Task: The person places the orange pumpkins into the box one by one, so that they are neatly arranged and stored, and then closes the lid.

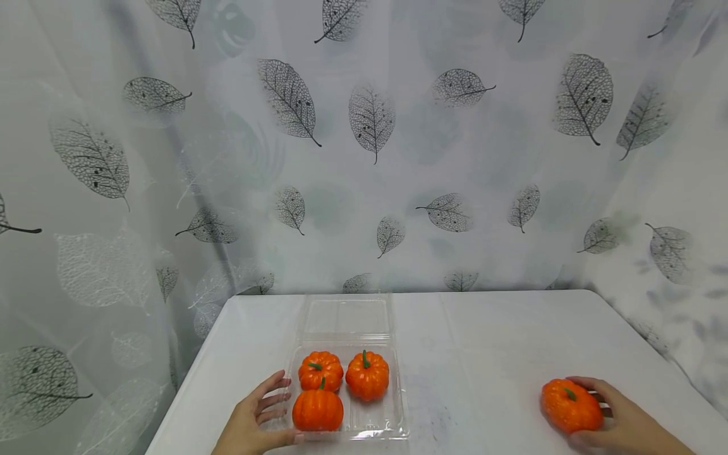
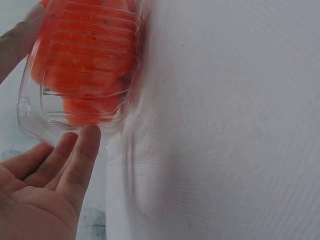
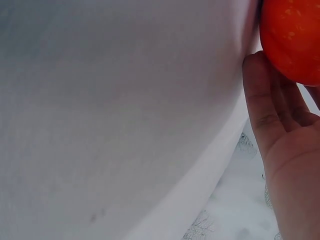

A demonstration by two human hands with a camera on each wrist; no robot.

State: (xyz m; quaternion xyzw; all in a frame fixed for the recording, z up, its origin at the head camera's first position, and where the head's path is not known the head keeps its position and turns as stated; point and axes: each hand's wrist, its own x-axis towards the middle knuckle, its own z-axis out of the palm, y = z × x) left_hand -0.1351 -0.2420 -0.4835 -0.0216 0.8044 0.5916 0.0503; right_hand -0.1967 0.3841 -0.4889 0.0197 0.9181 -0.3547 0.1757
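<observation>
Table: clear tray, lid open, holds three pumpkins, one slot free. Left hand braces its left edge, fingers straight. Right hand curled around fourth pumpkin, resting well right of tray.

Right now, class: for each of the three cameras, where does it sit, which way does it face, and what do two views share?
Head: looks forward and down at the table; shows both hands, tray and loose pumpkin.
Left wrist: beside the left hand, faces the tray; fingers touch it.
Right wrist: under the right hand, faces the pumpkin.
Shared: head and left wrist both show the tray.
</observation>
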